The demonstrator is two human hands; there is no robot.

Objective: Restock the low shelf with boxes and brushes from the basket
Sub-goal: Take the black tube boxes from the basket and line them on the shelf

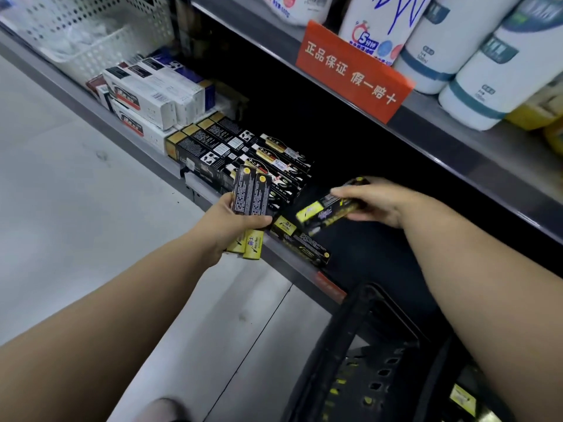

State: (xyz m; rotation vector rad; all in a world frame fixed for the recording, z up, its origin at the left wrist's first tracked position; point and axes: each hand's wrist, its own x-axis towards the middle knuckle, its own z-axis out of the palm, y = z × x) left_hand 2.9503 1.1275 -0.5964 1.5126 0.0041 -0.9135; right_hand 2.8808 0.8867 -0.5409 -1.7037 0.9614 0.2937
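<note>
My left hand (225, 222) grips two black-and-yellow boxes (251, 196) side by side, held upright just in front of the low shelf's edge (292, 269). Over the shelf, my right hand (376, 202) holds one more black-and-yellow box (323, 213), tilted and a little above a similar box (300, 240) that lies flat on the shelf. A black basket (344, 345) stands on the floor at the lower right, with a yellow-labelled box (463, 400) inside it.
Black-and-gold boxes (219, 147) and white boxes (152, 95) fill the low shelf to the left. Further left stands a white perforated basket (100, 32). The shelf above carries white rolls (493, 74) and an orange sign (353, 71). Grey floor lies on the left.
</note>
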